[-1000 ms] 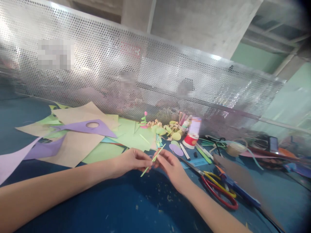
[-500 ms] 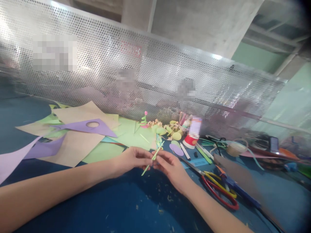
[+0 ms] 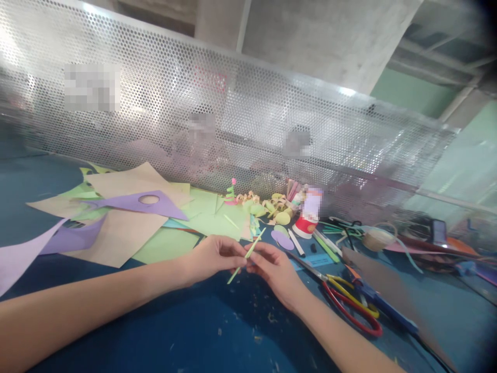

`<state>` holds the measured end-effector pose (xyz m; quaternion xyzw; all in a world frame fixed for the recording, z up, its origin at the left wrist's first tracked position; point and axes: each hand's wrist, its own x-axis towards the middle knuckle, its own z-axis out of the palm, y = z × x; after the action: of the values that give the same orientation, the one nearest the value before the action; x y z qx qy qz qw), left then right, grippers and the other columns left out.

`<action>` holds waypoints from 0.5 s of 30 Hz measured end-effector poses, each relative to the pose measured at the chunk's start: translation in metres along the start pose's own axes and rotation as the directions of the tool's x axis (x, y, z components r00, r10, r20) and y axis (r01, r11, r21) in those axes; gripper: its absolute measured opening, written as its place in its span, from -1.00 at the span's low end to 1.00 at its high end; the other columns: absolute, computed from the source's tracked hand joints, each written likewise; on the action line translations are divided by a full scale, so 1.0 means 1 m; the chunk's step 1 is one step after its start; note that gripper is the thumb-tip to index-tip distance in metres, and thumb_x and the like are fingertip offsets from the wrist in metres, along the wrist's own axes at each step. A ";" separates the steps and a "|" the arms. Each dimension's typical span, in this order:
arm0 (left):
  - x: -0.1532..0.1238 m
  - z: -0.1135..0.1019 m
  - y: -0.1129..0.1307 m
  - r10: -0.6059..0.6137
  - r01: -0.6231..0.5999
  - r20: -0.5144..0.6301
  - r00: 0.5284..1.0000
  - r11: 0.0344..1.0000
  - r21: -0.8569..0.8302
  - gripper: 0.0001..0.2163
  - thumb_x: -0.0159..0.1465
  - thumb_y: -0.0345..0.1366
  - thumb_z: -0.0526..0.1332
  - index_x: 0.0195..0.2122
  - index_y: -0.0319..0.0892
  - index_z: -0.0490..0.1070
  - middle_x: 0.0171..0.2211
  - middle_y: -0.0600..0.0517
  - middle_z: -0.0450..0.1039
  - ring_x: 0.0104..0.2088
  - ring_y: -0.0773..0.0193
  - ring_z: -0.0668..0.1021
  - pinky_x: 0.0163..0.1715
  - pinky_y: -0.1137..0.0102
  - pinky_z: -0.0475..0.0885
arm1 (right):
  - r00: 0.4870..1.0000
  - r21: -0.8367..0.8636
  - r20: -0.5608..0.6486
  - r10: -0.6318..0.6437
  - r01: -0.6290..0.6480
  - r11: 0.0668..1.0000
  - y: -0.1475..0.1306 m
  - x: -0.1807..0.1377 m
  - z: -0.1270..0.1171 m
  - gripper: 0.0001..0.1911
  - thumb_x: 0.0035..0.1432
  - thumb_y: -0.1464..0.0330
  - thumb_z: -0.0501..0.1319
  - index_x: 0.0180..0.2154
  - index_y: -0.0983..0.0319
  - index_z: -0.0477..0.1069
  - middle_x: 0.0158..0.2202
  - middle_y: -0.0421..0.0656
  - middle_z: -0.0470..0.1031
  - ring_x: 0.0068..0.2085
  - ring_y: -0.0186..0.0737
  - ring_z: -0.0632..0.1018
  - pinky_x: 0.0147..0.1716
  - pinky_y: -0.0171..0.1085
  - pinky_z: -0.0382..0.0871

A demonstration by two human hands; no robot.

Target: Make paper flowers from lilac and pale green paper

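A thin light-green paper strip [image 3: 256, 241] slants between my hands above the blue table, its ends sticking out above and below the fingertips. My left hand [image 3: 217, 255] pinches it from the left. Fingers of my right hand [image 3: 274, 264] close on the same strip from the other side, and the fingertips of both hands meet around its middle. Just past the right hand lie purple and green paper discs [image 3: 283, 239] and scissors [image 3: 351, 305] with red and yellow handles.
Coloured paper sheets [image 3: 116, 233] spread at the left. Curled paper pieces [image 3: 277, 210], a red-and-white paper cup [image 3: 305, 227] and markers [image 3: 326, 245] stand or lie beyond my hands. A blue glue gun [image 3: 388, 305] rests at the right. A perforated metal panel [image 3: 252, 119] borders the table's back.
Both hands keep their pinch in nearly the same place. The strip's upper end has shifted slightly to the right, and the two ends now line up straighter.
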<state>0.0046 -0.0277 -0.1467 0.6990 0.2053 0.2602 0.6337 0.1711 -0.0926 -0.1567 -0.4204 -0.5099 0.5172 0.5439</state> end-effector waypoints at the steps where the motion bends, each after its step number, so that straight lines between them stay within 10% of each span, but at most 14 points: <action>1: 0.000 0.000 0.001 0.005 -0.005 -0.003 1.000 1.000 0.023 -0.80 0.05 -0.21 0.26 -0.37 -0.22 0.46 -0.46 0.05 0.49 -0.47 0.38 0.45 -0.41 0.47 0.33 | 1.000 -0.010 -0.005 0.000 0.000 1.000 -0.001 0.000 0.000 -0.80 -0.02 0.28 0.26 -0.30 0.21 0.45 -0.40 -0.22 0.47 -0.40 -0.36 0.46 -0.33 -0.32 0.37; 15: -0.007 0.013 0.001 0.041 -0.012 -0.135 0.990 0.977 0.211 -0.83 0.10 -0.21 0.19 -0.40 -0.21 0.44 -0.41 0.02 0.53 -0.41 0.33 0.50 -0.45 0.49 0.32 | 0.996 -0.154 -0.044 -0.077 0.069 0.986 -0.007 -0.003 0.007 -0.85 0.02 0.32 0.21 -0.34 0.24 0.45 -0.48 -0.23 0.44 -0.47 -0.37 0.43 -0.38 -0.35 0.32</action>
<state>0.0073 -0.0423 -0.1472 0.7448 0.2659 0.2935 0.5370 0.1656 -0.0971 -0.1490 -0.4545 -0.5491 0.4458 0.5415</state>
